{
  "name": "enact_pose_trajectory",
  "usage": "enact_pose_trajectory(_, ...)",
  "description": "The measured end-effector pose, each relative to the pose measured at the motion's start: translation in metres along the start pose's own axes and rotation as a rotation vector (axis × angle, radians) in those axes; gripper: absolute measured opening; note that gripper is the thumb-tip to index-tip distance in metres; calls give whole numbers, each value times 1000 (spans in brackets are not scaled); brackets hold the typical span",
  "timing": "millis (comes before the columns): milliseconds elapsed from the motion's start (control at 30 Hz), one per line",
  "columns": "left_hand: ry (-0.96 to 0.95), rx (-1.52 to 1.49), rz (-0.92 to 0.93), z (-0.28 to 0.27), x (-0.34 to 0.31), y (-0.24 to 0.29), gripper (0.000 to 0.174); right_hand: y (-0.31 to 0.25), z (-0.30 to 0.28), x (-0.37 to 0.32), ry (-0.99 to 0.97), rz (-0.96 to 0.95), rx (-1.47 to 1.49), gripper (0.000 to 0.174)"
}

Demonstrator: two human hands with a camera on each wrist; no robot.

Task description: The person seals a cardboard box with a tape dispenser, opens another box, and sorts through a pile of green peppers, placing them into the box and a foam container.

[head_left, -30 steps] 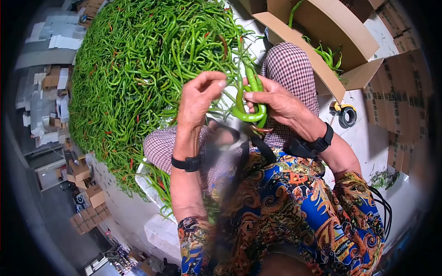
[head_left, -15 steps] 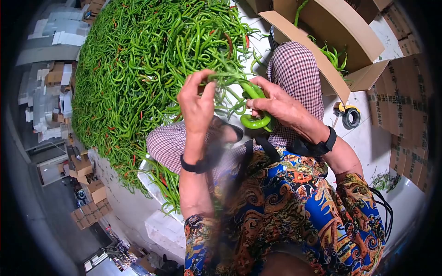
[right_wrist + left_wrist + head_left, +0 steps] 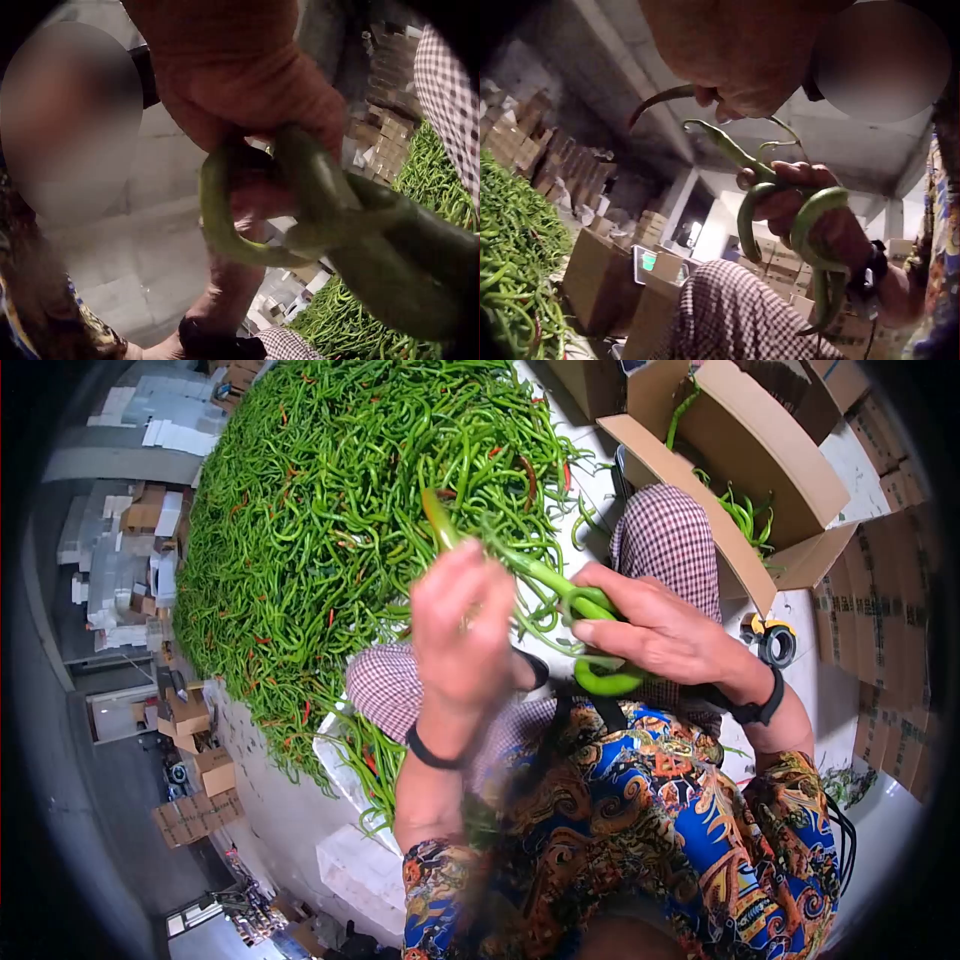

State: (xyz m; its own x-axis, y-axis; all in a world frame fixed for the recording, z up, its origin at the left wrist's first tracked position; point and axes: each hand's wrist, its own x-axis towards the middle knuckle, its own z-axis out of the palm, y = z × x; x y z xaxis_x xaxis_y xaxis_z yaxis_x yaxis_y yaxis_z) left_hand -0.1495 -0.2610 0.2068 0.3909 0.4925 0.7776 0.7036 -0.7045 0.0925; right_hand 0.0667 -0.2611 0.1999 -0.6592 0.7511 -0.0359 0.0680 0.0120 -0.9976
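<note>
My left hand (image 3: 462, 625), blurred in the head view, pinches a chili pepper (image 3: 437, 520) that turns orange-red toward its end. The left wrist view shows the same pepper (image 3: 658, 99) dark and curved, sticking out from the fingertips. In my right hand (image 3: 665, 635) is a small bunch of long green chili peppers (image 3: 608, 682), held between thumb and fingers. One curls below that hand, and others point up toward the left hand. Thin stems (image 3: 784, 142) stick out of the bunch. In the right wrist view a looped pepper (image 3: 214, 217) hangs close to the camera.
A large heap of green chili peppers (image 3: 330, 540), with a few red ones, covers the floor ahead and left. At upper right an open cardboard box (image 3: 770, 450) holds some peppers. A tape roll (image 3: 777, 645) lies on the floor. Beside the left knee stands a white container (image 3: 335, 760) with peppers.
My left hand went from beside the stems, with no pepper visible in it, to holding the reddened pepper. My right hand keeps its bunch, now turned and lower in view. The head view has shifted.
</note>
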Motion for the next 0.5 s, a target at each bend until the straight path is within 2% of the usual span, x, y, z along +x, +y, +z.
enact_pose_trajectory(33,-16,16,38,-4,5,9,32,-4,-4,0,-14,-32,79,19)
enact_pose_trajectory(67,-32,32,77,-9,9,17,32,-19,-11,-5,-70,160,235,17)
enact_pose_trajectory(100,-28,24,90,-12,10,19,33,-28,-14,-8,-87,249,285,19)
enact_pose_trajectory(133,-39,58,41,-13,12,19,35,-35,-17,-12,-108,271,326,21)
enact_pose_trajectory(233,15,102,69,-15,4,4,35,-32,-26,-25,-196,335,393,25)
enact_pose_trajectory(300,32,116,86,-18,2,1,36,-33,-35,-38,-273,328,262,24)
enact_pose_trajectory(367,-68,49,144,-21,1,4,38,-37,-46,-50,-219,56,-119,24)
enact_pose_trajectory(400,-72,32,145,-20,2,7,36,-49,-53,-54,-226,53,-272,22)
enact_pose_trajectory(433,-71,30,144,-21,6,7,36,-50,-51,-55,-225,55,-272,22)
enact_pose_trajectory(467,-80,78,109,-21,11,6,34,-51,-48,-58,-198,58,-480,21)
enact_pose_trajectory(500,22,77,65,-18,12,-5,30,-52,-45,-63,-169,65,-690,21)
